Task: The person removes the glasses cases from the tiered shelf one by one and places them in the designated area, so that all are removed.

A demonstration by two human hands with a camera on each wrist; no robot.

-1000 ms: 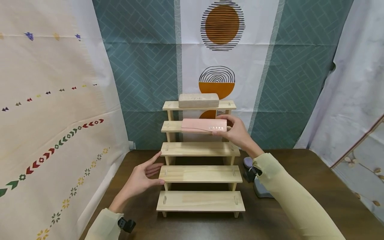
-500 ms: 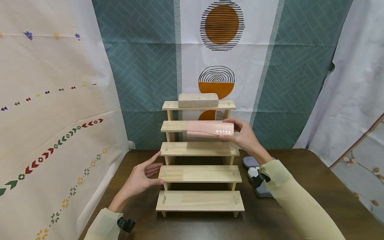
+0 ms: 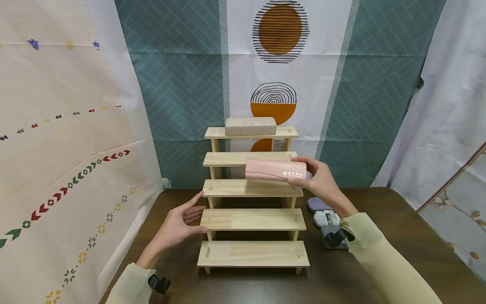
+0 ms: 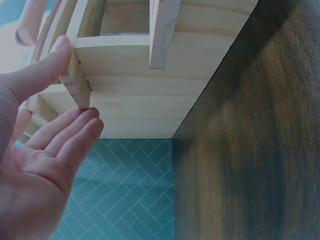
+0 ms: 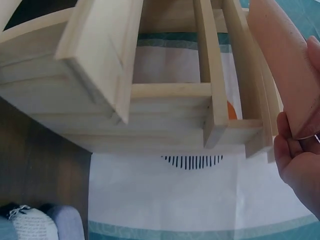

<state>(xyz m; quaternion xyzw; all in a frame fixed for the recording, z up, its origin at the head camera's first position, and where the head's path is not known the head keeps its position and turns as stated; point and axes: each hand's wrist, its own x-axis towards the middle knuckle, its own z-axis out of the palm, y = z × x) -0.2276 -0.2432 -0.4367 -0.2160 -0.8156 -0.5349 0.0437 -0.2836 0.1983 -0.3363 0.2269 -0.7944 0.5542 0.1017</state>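
My right hand (image 3: 319, 180) grips the right end of a pink glasses case (image 3: 265, 169) with white lettering, thumb in front and fingers behind. The case hangs at a slight tilt before the second and third shelves of a wooden stepped stand (image 3: 253, 254). In the right wrist view it shows edge-on at upper right, beyond the stand's side. My left hand (image 3: 175, 228) is at the stand's left side, and the left wrist view shows thumb and fingertips pinching a shelf board's end (image 4: 76, 87). A beige glasses case (image 3: 250, 126) lies on the top shelf.
On the dark table (image 3: 250, 289), right of the stand, a purple case (image 3: 317, 204), a white case with print (image 3: 326, 218) and a grey case (image 3: 327, 229) lie in a row. Patterned cloth (image 3: 174, 97) hangs behind; more cloth hangs at both sides.
My right hand has carried the pink glasses case right, down and nearer, off the second shelf's level. The white case came into view beneath the arm. My left hand stayed put.
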